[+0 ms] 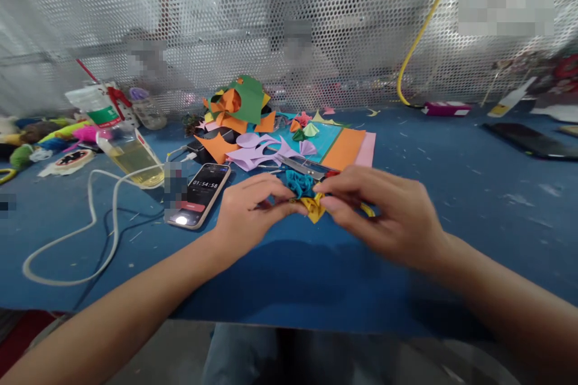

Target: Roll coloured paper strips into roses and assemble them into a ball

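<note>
Above the blue table, my left hand (248, 212) is closed in a pinch on the left side of a small folded-paper piece. Its upper part is blue ruffled paper (298, 184); below that, a yellow folded paper part (315, 209) points down. My right hand (391, 210) pinches the right edge of the same piece between thumb and fingers. Just behind it lie scissors (303, 166), their blades pointing left and handles partly hidden by my right hand. The joint between blue and yellow is too small to make out.
Purple paper scraps (257, 150), coloured sheets (345, 149) and a pile of green and orange offcuts (244, 102) lie behind my hands. A phone (201, 195) with a white cable (93, 216) and a bottle of yellowish liquid (135, 159) are on the left. Perforated metal (361, 30) backs the table.
</note>
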The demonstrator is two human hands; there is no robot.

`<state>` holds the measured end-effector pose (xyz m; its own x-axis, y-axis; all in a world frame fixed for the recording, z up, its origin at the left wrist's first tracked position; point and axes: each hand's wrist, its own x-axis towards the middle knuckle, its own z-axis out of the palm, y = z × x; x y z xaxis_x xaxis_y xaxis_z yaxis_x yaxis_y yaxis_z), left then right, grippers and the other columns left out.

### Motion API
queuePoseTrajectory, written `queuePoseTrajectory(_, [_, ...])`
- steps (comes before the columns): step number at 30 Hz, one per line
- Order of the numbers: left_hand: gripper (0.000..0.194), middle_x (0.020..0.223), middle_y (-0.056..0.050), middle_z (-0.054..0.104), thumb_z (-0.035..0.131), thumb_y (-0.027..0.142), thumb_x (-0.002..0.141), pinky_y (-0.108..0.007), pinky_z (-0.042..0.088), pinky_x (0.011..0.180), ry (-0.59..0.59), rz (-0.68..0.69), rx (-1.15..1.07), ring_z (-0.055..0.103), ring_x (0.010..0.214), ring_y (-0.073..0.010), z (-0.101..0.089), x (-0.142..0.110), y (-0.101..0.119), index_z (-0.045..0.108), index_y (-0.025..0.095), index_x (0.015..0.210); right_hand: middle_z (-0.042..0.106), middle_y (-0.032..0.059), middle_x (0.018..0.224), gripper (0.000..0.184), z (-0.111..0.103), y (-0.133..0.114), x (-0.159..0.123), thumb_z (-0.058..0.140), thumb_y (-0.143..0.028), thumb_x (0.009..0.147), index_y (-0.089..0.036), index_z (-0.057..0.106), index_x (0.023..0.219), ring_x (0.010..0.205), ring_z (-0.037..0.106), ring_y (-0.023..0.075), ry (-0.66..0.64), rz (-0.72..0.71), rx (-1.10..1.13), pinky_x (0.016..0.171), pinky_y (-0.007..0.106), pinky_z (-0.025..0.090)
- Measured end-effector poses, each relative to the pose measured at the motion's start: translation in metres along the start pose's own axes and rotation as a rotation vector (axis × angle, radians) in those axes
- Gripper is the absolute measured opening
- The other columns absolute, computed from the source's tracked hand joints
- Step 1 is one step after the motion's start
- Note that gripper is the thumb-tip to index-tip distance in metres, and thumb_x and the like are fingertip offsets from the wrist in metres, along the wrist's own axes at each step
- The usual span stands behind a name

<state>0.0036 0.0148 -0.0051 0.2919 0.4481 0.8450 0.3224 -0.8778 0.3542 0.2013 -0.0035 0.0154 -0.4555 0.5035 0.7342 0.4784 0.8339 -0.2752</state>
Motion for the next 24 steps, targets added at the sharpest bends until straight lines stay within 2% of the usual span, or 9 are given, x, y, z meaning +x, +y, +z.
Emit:
queuePoseTrajectory(2, [0.017,0.064,0.000,0.063,0.077,0.024,0.068,-0.011,0.047,0.045,0.066,0.000,-0.048,0.058,0.056,-0.0062,-0.002,0.000,-0.003,0.064,0.014,0.068,0.064,-0.0002,0.076,0.009,-0.006,0.001,0.002,0.052,-0.019,0.087,-0.023,0.059,0.090,0.058,0.056,0.0104,0.134,0.080,0.058,0.052,0.023,0.046])
queuePoseTrajectory(4, [0.017,0.066,0.000,0.063,0.078,0.024,0.067,-0.013,0.049,0.046,0.102,0.015,-0.071,0.058,0.057,-0.0063,-0.005,0.001,-0.006,0.065,0.015,0.069,0.065,0.0004,0.079,0.011,-0.009,0.006,0.004,0.051,-0.019,0.087,-0.024,0.060,0.091,0.065,0.059,0.0122,0.192,0.140,0.102,0.056,0.024,0.048])
queuePoseTrajectory(7, [0.015,0.067,0.000,0.065,0.079,0.023,0.066,-0.015,0.052,0.048,0.107,0.017,-0.082,0.061,0.059,-0.0078,-0.009,0.001,-0.008,0.067,0.016,0.071,0.066,0.0019,0.085,0.012,-0.007,0.013,0.005,0.054,-0.018,0.085,-0.024,0.061,0.093,0.075,0.062,0.0151,0.133,0.170,0.163,0.062,0.027,0.052])
queuePoseTrajectory(12, [0.014,0.077,-0.001,0.069,0.077,0.016,0.068,-0.016,0.057,0.045,0.089,-0.045,-0.190,0.064,0.060,-0.0091,-0.008,-0.001,-0.009,0.071,0.019,0.080,0.067,0.0042,0.095,0.017,0.001,0.015,0.005,0.054,-0.015,0.083,-0.023,0.061,0.096,0.082,0.065,0.0164,-0.012,0.159,0.256,0.063,0.028,0.056])
queuePoseTrajectory(17, [0.021,0.089,-0.002,0.069,0.070,0.012,0.074,-0.018,0.060,0.049,0.034,-0.143,-0.284,0.067,0.063,-0.0097,-0.007,-0.005,-0.012,0.072,0.022,0.092,0.069,0.0038,0.099,0.020,0.001,0.011,0.004,0.054,-0.016,0.081,-0.023,0.061,0.099,0.081,0.067,0.0155,-0.015,0.236,0.317,0.066,0.028,0.058])
queuePoseTrajectory(24, [0.033,0.098,-0.007,0.068,0.074,0.017,0.071,-0.017,0.060,0.055,-0.057,-0.126,-0.250,0.067,0.081,-0.0139,-0.010,-0.004,-0.009,0.069,0.023,0.103,0.071,0.0019,0.094,0.022,0.001,0.012,0.005,0.057,-0.018,0.081,-0.021,0.061,0.102,0.074,0.067,0.0131,0.024,0.251,0.294,0.064,0.026,0.058])
